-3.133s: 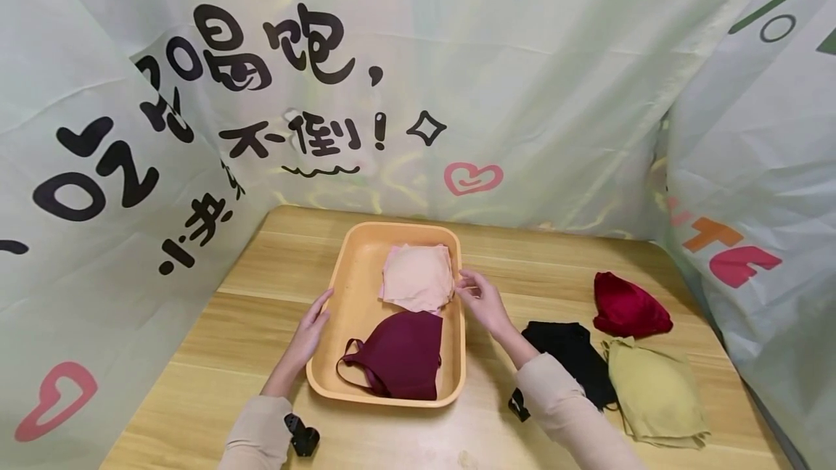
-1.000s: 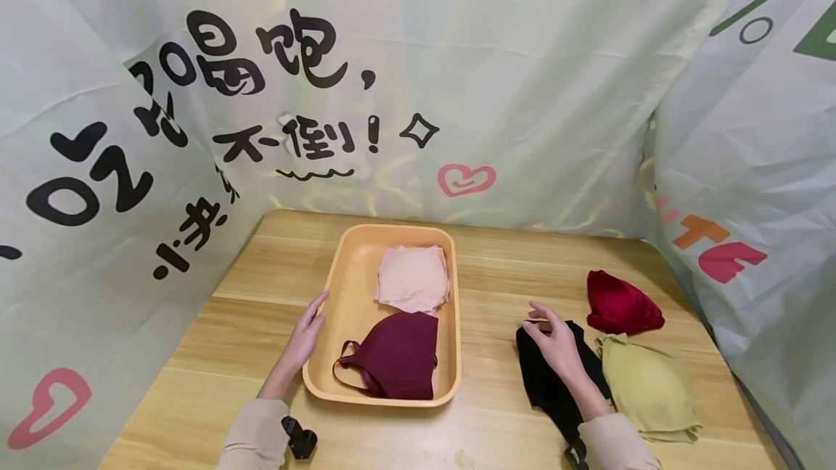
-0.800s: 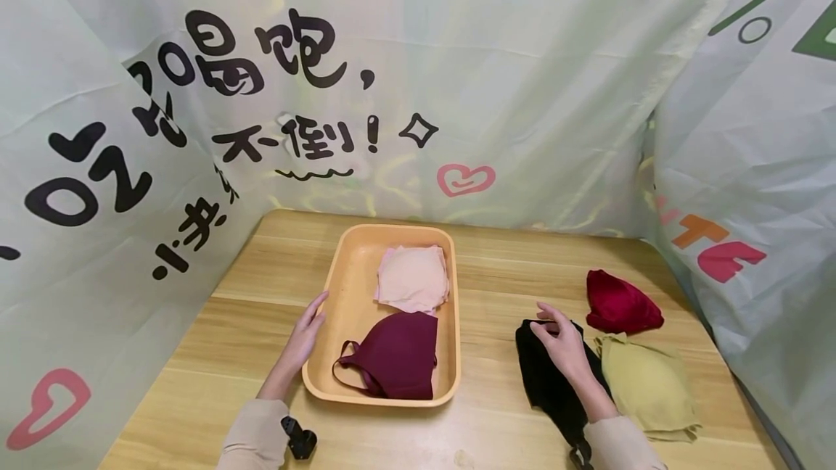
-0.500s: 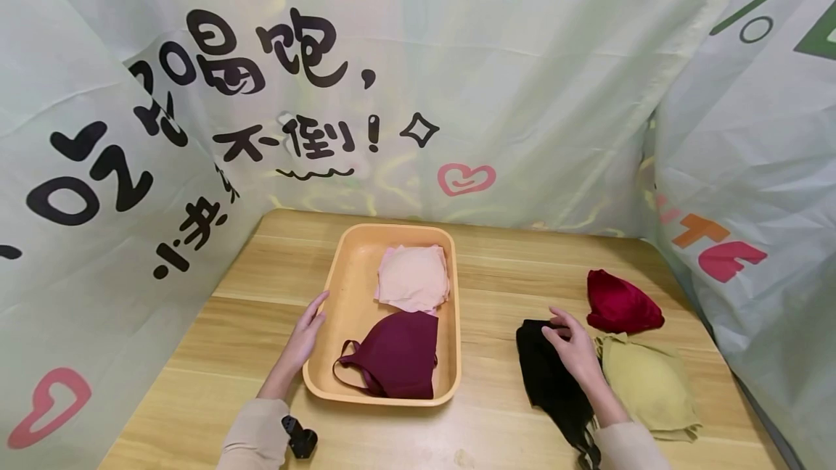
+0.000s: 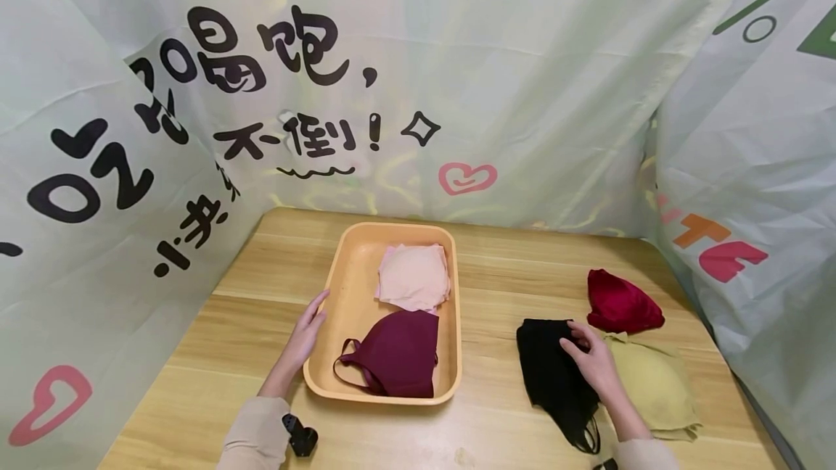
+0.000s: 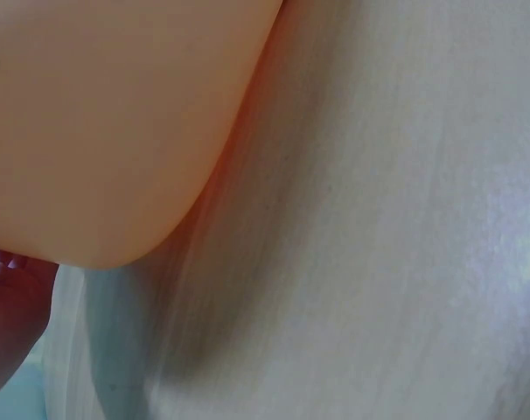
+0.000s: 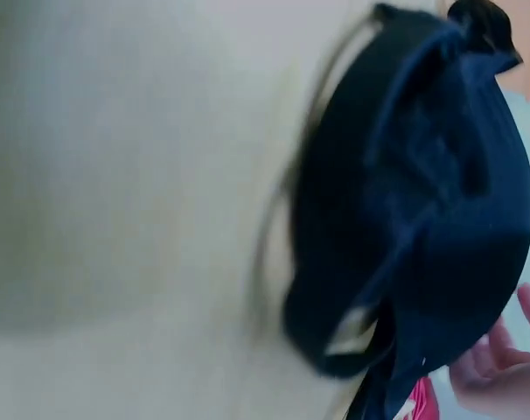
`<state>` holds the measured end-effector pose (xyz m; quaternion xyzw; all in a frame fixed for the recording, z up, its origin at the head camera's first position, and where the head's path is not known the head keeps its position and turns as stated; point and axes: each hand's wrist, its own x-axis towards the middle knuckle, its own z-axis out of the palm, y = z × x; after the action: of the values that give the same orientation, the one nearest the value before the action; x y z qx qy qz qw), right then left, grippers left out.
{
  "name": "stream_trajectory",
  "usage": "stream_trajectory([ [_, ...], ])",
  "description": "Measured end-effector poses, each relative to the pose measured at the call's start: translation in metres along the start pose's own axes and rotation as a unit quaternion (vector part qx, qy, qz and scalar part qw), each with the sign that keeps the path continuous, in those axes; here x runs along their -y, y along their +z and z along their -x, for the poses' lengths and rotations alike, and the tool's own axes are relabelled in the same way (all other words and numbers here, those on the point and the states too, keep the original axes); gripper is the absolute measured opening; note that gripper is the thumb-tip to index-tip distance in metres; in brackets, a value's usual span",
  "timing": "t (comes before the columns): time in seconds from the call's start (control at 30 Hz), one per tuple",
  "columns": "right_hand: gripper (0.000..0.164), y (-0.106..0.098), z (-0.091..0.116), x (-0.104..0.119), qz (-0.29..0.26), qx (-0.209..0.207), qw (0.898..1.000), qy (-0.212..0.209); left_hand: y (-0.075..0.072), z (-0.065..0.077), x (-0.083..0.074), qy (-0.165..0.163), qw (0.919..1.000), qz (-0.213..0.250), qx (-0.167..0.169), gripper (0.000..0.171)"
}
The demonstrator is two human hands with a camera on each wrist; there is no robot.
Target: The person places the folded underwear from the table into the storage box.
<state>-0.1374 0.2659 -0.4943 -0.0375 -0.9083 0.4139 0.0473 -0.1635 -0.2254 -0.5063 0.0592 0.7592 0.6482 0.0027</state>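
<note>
An orange tray (image 5: pixel 341 260) holds a maroon bra (image 5: pixel 401 354) with its strap looped at the left and a folded pale pink, padded-looking garment (image 5: pixel 414 276) behind it. My left hand (image 5: pixel 305 332) rests along the tray's left side, fingers extended at the rim. To the right lies a folded black bra (image 5: pixel 551 361), its straps trailing toward the near edge. Over its right edge hovers my right hand (image 5: pixel 593 363), fingers loosely bent with nothing gripped. In the right wrist view, the fingers (image 7: pixel 501 354) are beside the dark cloth's edge.
A folded yellow-green garment (image 5: pixel 656 386) lies right of the black bra, partly behind my right forearm. Behind it sits a crimson bra (image 5: pixel 623 301). Printed fabric (image 5: pixel 555 93) encloses the wooden table (image 5: pixel 496 274) at the back and sides.
My right hand has left the tray's right side, moved over to the black bra, and slid rightward across it to its right edge. My left hand stays at the tray.
</note>
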Motion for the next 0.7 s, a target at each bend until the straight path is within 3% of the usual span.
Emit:
stream_trajectory([
  [0.13, 0.048, -0.008, 0.005, -0.005, 0.013, 0.047, 0.999, 0.025, 0.001, 0.000, -0.004, 0.000, 1.0000, 0.005, 0.001, 0.043],
  [0.33, 0.055, -0.016, 0.008, -0.008, 0.043, 0.104, 0.993, 0.036, -0.001, -0.003, 0.011, 0.004, 0.9999, -0.013, -0.003, 0.043],
  [0.57, 0.084, -0.023, 0.005, -0.005, 0.080, 0.193, 0.975, 0.081, -0.001, -0.003, 0.017, 0.007, 0.9998, -0.015, -0.007, 0.044],
  [0.7, 0.096, -0.023, 0.004, -0.004, 0.100, 0.211, 0.968, 0.092, 0.000, -0.004, 0.017, 0.001, 0.9999, -0.016, -0.006, 0.044],
])
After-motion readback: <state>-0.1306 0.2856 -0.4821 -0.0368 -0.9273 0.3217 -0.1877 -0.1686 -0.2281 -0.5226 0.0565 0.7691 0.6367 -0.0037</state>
